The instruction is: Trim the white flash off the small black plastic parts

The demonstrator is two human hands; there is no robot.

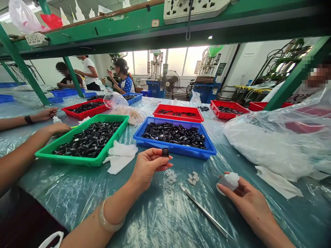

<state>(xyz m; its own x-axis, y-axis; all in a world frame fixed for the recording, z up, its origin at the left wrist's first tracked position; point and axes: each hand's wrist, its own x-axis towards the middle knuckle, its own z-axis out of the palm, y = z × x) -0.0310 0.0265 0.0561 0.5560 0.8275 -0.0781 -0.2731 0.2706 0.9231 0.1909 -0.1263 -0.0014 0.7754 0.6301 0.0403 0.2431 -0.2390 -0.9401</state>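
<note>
Between thumb and fingers, my left hand [148, 167] pinches a small black square plastic part [165, 152], held up just in front of the blue tray [176, 149]. My right hand [249, 196] is wrapped round a translucent white bottle [229, 182] with white material at its top. On the plastic-covered table between my hands lie a pile of tiny clear-white bits [170, 181], several small white blocks [193, 178] and metal tweezers [205, 210]. Many black parts [176, 136] fill the blue tray.
Left of my left hand are a white cloth [121, 155] and a green tray [77, 160] of black parts. A co-worker's hands [55, 130] reach beside it. Red trays [178, 117] stand farther back. A large clear plastic bag [276, 144] lies right; a green shelf beam [129, 20] crosses overhead.
</note>
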